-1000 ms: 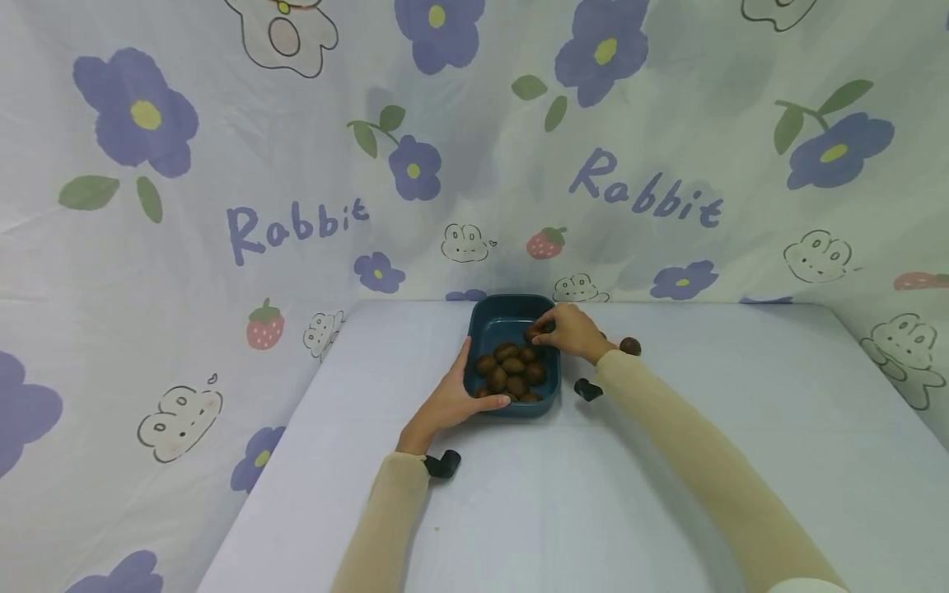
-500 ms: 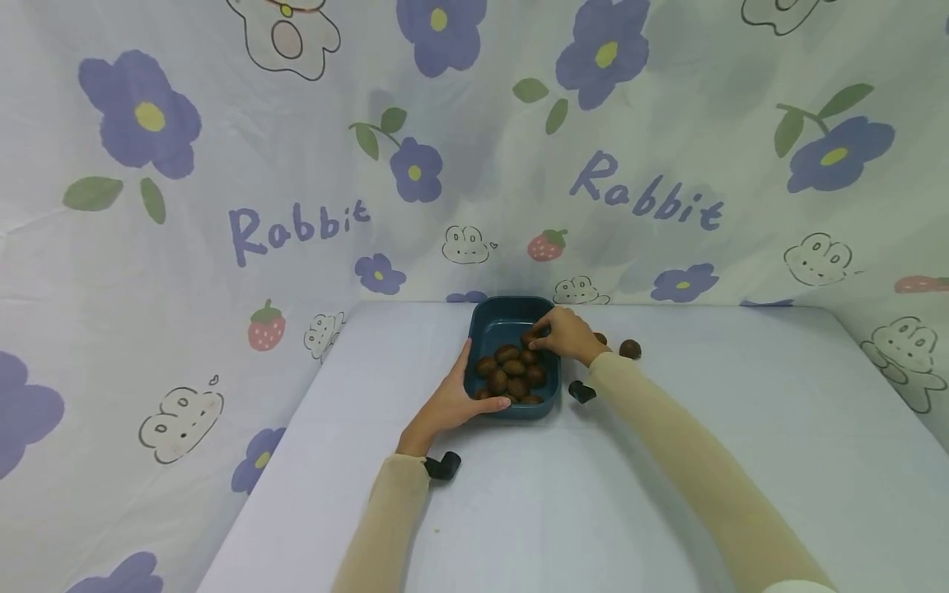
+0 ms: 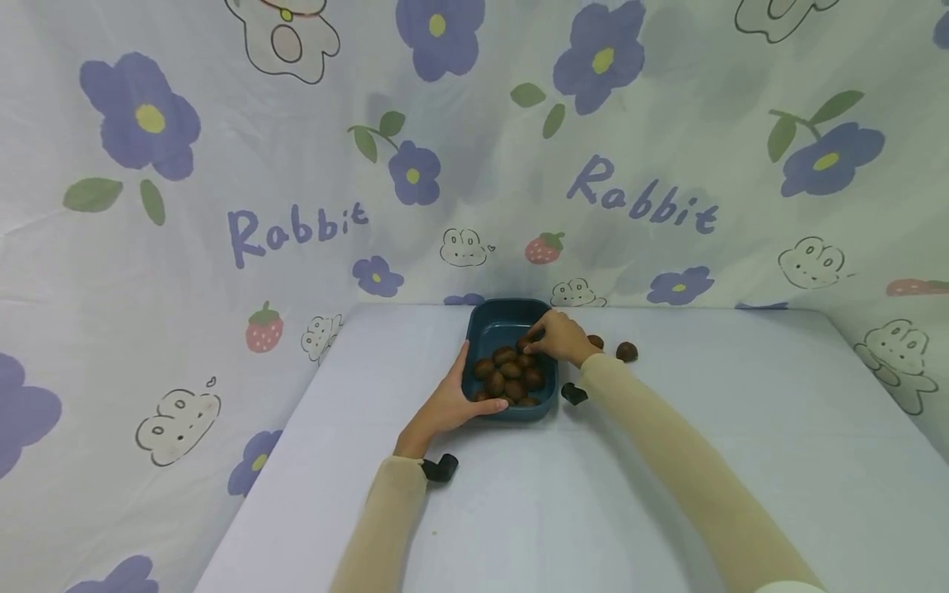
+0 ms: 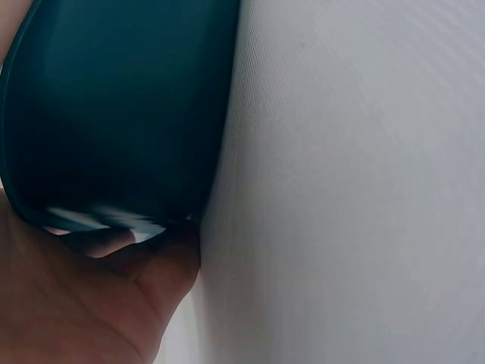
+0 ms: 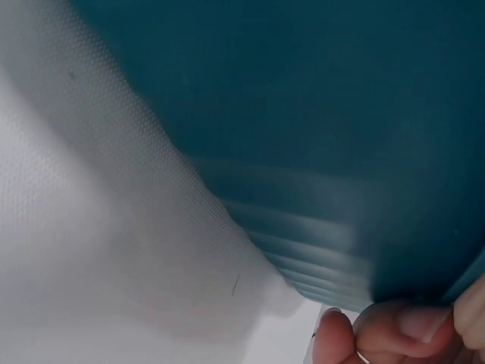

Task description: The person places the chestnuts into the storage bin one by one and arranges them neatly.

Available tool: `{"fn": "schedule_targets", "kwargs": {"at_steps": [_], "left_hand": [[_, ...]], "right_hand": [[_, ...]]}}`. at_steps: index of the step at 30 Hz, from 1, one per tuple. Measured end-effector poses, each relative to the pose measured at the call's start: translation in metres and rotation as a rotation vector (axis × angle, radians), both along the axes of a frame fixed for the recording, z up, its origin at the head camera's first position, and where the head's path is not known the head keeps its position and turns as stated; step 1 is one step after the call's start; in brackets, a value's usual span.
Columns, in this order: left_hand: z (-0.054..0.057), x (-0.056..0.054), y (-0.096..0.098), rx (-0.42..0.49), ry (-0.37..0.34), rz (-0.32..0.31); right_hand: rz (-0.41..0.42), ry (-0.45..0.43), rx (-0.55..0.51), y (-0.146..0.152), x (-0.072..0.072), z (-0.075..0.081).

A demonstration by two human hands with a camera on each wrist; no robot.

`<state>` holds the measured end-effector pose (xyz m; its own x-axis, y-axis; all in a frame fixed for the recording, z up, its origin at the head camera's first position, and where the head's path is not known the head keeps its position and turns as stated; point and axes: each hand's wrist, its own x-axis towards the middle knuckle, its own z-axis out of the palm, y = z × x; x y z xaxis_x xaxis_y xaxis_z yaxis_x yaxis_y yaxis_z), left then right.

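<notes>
A dark teal, rounded rectangular container [image 3: 511, 310] stands on the white table, its near half filled with several brown chestnuts [image 3: 504, 356]. At its left front corner my left hand [image 3: 452, 399] grips it, the thumb along the front wall and the fingers on the left side. In the left wrist view, the thumb and fingers lie close against the teal wall [image 4: 129, 114]. My right hand [image 3: 563, 338] reaches over the right rim and pinches a chestnut [image 3: 523, 343] inside, just above the others. The right wrist view shows the container's outer wall [image 5: 318, 114] and fingertips [image 5: 409, 324], but no chestnut.
Two loose chestnuts lie right of the container, one partly behind the right hand [image 3: 596, 340] and one farther right [image 3: 626, 352]. A patterned cloth [image 3: 474, 148] hangs behind the table [image 3: 519, 511]. Black wrist cameras are worn on both wrists.
My right hand has moved slightly left and toward me with the pinched chestnut. Both loose chestnuts are now more visible. The left hand has stayed on the container.
</notes>
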<state>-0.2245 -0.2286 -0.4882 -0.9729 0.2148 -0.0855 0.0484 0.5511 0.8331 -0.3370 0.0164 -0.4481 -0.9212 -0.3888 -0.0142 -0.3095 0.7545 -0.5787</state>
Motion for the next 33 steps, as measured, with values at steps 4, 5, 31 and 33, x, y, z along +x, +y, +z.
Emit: {"fn": "schedule_targets", "kwargs": {"at_steps": [4, 5, 31, 33], "left_hand": [[0.0, 0.001, -0.001, -0.002, 0.002, 0.001], [0.0, 0.001, -0.001, 0.0, 0.004, 0.0], [0.0, 0.001, 0.0, 0.03, 0.006, -0.007], [0.001, 0.001, 0.0, 0.03, 0.008, -0.007]], "right_hand": [[0.009, -0.006, 0.017, -0.002, 0.001, 0.0], [0.009, -0.006, 0.021, -0.002, 0.001, 0.0], [0.02, 0.112, -0.049, 0.018, 0.007, 0.004], [0.006, 0.128, -0.119, 0.027, 0.009, 0.008]]}}
